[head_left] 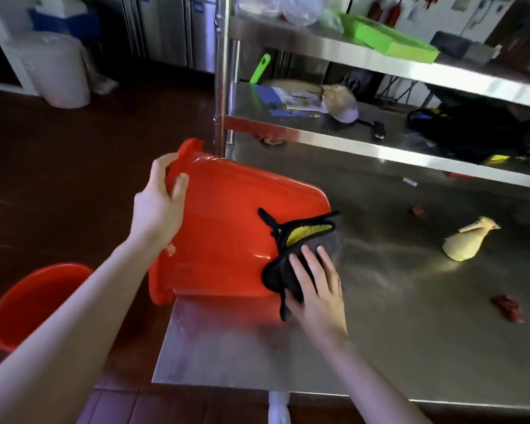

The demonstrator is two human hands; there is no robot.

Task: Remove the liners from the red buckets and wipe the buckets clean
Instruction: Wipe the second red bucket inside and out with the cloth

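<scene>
Hands come first, both at work on one bucket laid on its side at the near corner of the steel table. The right hand presses a dark cloth with a yellow inner face flat against the bucket's base end, fingers spread over the cloth rather than curled round it, so it pins the cloth more than it grips it. The left hand is clenched on the rim of the red bucket, thumb on the outside and fingers hooked over the lip, near one of the rim's tabs. To wipe well here, that rim hold probably needs to stay firm while the cloth sweeps, and the bucket should be turned bit by bit so every part of the wall and base gets covered; the mouth overhangs the table's edge, so it could slip off if the hold slackens. The bucket looks glossy and smooth, with no liner visible on it, though its inside faces away and cannot be judged. Further left, down on the dark floor, a second red bucket stands upright; it looks bare inside. Beyond, on the table, lies a pale tied bag and some small red scraps.
</scene>
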